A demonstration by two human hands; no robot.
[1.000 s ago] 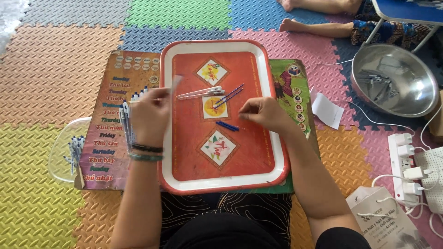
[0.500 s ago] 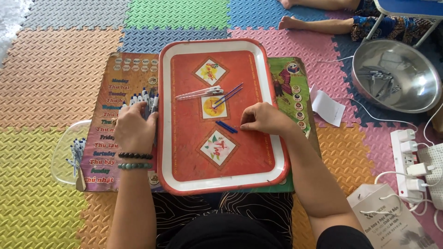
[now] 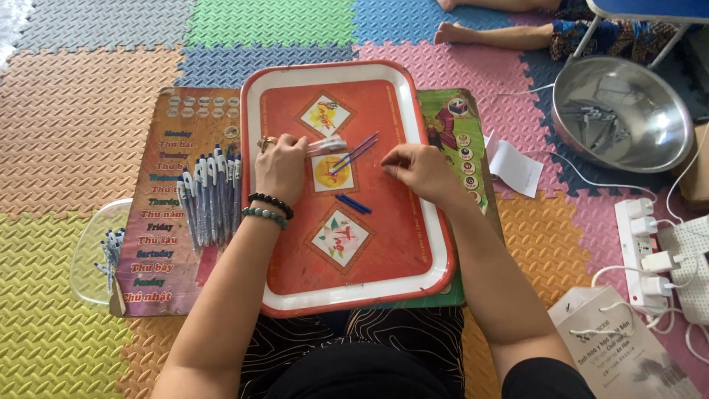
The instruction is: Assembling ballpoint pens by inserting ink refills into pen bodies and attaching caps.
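The left hand (image 3: 282, 166) is pinching a clear pen barrel (image 3: 327, 145) over the red tray (image 3: 295, 284) while the right hand (image 3: 417, 166), fingers curled shut on something unseen, is nearing loose blue refills (image 3: 354, 153) that a nudge could scatter.

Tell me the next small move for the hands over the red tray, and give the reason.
Probably bring the right hand to the thin blue refills beside the left hand, which rests on a clear pen barrel. Finished pens lie in a row left of the tray, so another seems to be in assembly.
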